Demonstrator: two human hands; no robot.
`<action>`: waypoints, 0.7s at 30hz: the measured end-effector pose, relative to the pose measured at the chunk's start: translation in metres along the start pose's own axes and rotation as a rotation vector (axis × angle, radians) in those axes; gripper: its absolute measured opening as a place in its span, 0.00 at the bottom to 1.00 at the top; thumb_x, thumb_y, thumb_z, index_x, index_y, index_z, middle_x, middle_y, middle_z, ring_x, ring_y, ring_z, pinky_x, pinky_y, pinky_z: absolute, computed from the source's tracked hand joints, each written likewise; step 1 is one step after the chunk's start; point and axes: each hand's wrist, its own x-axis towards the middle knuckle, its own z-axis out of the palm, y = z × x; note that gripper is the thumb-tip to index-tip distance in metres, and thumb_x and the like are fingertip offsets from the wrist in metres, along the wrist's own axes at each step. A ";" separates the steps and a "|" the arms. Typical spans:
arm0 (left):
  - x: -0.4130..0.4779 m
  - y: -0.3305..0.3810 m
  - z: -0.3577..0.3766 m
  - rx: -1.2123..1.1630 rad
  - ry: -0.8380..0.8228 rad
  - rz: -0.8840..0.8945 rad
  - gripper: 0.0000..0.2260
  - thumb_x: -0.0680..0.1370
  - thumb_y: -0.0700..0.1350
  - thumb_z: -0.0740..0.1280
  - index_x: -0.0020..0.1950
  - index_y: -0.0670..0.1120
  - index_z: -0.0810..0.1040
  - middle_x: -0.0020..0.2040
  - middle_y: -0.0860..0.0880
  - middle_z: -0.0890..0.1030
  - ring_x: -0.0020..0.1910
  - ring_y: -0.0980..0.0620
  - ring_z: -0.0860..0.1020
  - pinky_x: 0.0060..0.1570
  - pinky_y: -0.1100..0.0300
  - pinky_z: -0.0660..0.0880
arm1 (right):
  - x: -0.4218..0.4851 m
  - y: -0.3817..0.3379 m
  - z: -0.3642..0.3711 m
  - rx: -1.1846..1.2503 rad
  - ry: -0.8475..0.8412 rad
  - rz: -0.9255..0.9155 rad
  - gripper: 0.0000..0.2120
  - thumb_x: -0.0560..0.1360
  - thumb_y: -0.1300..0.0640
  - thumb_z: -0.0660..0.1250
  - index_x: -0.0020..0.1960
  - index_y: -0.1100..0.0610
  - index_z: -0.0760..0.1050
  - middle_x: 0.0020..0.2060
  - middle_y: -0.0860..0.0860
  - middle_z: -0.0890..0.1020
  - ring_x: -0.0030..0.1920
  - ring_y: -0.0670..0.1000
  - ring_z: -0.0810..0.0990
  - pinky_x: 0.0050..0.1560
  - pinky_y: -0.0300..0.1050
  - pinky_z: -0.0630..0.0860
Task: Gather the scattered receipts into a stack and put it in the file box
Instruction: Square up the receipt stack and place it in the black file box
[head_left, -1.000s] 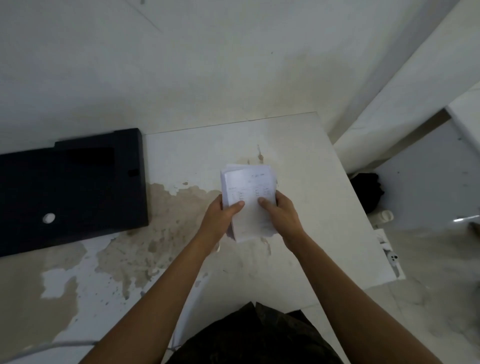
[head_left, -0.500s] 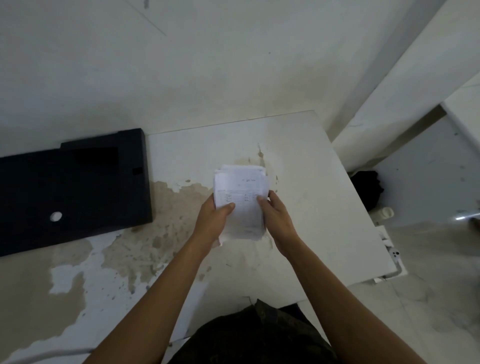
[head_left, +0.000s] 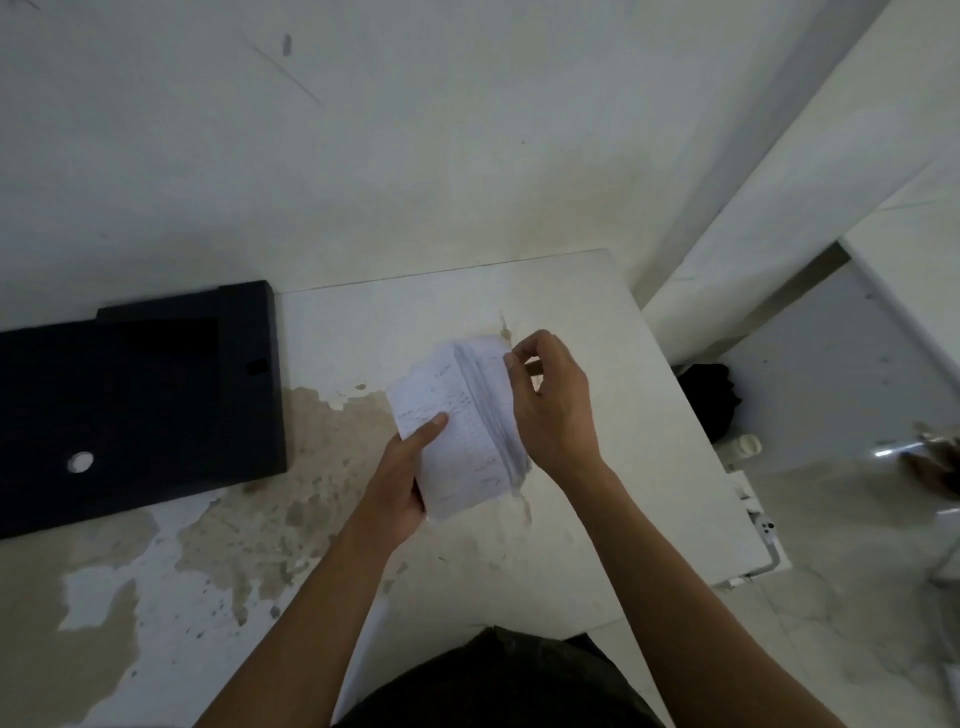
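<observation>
A stack of white printed receipts (head_left: 457, 431) is held above the white table, tilted so its right edge faces up. My left hand (head_left: 405, 483) grips its lower left corner, thumb on the top sheet. My right hand (head_left: 550, 400) rests along the stack's right edge, with thumb and forefinger pinched at its upper right corner. A black file box (head_left: 135, 400) lies flat at the table's left, closed, with a round white finger hole.
The table (head_left: 597, 519) has brown stained patches left of the hands and ends at a right edge near the arm. Beyond it on the floor are a dark bundle (head_left: 706, 395) and a small white container (head_left: 745, 446). A wall stands behind.
The stack has tipped from lying flat in both hands onto its edge. My right hand has moved from the lower right side up to the upper right corner.
</observation>
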 end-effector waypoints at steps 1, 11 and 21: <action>0.000 0.000 0.000 -0.008 0.001 0.013 0.20 0.73 0.51 0.72 0.64 0.52 0.77 0.58 0.44 0.83 0.55 0.41 0.82 0.49 0.43 0.80 | 0.004 -0.004 -0.002 -0.006 0.025 -0.016 0.06 0.81 0.54 0.62 0.45 0.49 0.69 0.40 0.43 0.77 0.46 0.38 0.76 0.38 0.26 0.70; 0.000 0.017 -0.026 0.021 0.217 0.040 0.08 0.74 0.51 0.71 0.51 0.52 0.84 0.50 0.47 0.86 0.45 0.45 0.85 0.40 0.48 0.82 | 0.052 0.013 -0.047 0.020 0.416 0.179 0.05 0.81 0.51 0.58 0.47 0.50 0.68 0.39 0.39 0.76 0.40 0.28 0.74 0.34 0.21 0.66; 0.011 0.035 0.010 0.047 0.107 0.050 0.11 0.73 0.52 0.71 0.52 0.48 0.83 0.49 0.46 0.86 0.47 0.45 0.85 0.41 0.50 0.82 | 0.025 0.011 -0.007 0.080 -0.168 0.216 0.05 0.81 0.53 0.61 0.48 0.52 0.73 0.36 0.45 0.82 0.31 0.37 0.78 0.30 0.29 0.70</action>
